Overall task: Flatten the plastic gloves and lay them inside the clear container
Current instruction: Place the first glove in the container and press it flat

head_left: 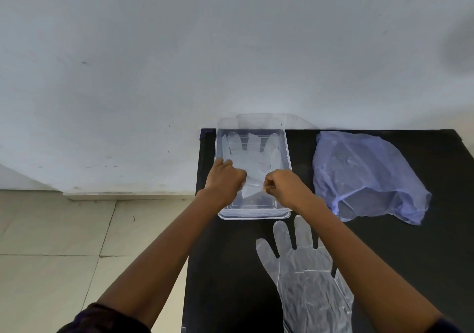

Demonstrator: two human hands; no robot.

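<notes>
Head view: the left hand (225, 180) and right hand (284, 187) pinch the cuff of 1 glove (252, 157), its fingers spread beyond them inside the clear container (288, 153). Behind the grip, a second glove (305, 278) lies flat on the black table (436, 268), waiting; about half done.

Two plastic gloves (247, 158) (307, 278), one clear container (254, 213), one blue plastic bag (364, 173), two hands (225, 178) (287, 186)

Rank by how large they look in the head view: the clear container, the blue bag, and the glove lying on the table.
1. Blue bag, largest.
2 and 3. Glove on the table and clear container: they look alike. The glove lies nearer the camera and an arm hides part of it, so I cannot rank them.
</notes>
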